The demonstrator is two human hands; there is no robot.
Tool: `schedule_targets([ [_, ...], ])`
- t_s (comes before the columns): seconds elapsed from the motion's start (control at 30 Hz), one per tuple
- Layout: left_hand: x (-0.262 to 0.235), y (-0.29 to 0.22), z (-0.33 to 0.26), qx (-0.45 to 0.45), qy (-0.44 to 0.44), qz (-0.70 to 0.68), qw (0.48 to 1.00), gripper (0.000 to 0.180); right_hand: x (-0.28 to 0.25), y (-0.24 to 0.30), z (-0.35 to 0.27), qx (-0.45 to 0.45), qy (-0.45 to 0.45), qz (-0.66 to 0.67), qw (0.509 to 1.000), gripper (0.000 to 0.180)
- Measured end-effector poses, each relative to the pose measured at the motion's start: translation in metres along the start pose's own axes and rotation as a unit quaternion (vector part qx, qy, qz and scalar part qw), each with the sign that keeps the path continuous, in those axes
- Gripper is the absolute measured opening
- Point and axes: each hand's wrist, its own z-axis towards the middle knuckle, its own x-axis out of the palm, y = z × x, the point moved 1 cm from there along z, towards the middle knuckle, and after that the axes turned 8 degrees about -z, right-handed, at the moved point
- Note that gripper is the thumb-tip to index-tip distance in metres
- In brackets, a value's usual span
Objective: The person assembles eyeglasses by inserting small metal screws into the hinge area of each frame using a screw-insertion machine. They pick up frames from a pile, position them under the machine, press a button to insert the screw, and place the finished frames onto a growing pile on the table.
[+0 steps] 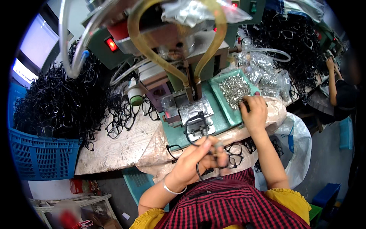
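Observation:
My left hand (200,158) is closed on a black eyeglass frame (186,131), in front of the machine's metal fixture (200,108). One rim of the frame stands up toward the fixture; part of it is hidden by my fingers, which are slightly blurred. My right hand (254,114) rests at the right edge of a green tray (233,121) filled with small silvery metal parts (233,89). Its thumb and fingers are bent together over the parts, and whatever is between the tips is too small to make out.
The bench machine (179,45) with yellowish hoses rises ahead. A blue basket (42,152) heaped with black eyeglass frames (57,99) stands left. More frames (234,154) lie near my lap. Clear plastic bags (265,72) lie right of the tray. Another person (345,95) works at far right.

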Motion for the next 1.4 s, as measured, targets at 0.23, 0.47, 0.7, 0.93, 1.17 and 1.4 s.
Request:
schedule_targets([
  [0.23, 0.006, -0.011, 0.017, -0.029, -0.04, -0.096, 0.994, 0.034, -0.001, 0.01, 0.049, 0.099, 0.001, 0.134, 0.986, 0.012],
  [0.47, 0.005, -0.017, 0.015, -0.034, -0.04, -0.09, 0.995, 0.027, 0.013, -0.013, 0.035, 0.154, 0.089, 0.235, 0.956, 0.015],
  [0.7, -0.073, -0.03, -0.033, 0.203, -0.138, 0.423, 0.872, 0.036, 0.007, -0.017, 0.019, 0.13, 0.057, 0.276, 0.951, 0.009],
  [0.93, -0.197, -0.048, -0.118, 0.155, -0.505, 0.661, 0.533, 0.031, 0.007, -0.019, 0.006, 0.149, 0.066, 0.292, 0.942, 0.012],
  [1.17, -0.216, -0.06, -0.11, 0.185, -0.342, 0.835, 0.389, 0.03, 0.023, 0.011, 0.024, 0.123, 0.099, 0.329, 0.931, 0.014],
  [1.4, -0.239, -0.094, -0.07, 0.133, -0.165, 0.921, 0.327, 0.012, 0.032, 0.017, 0.03, 0.113, 0.082, 0.293, 0.946, 0.014],
])
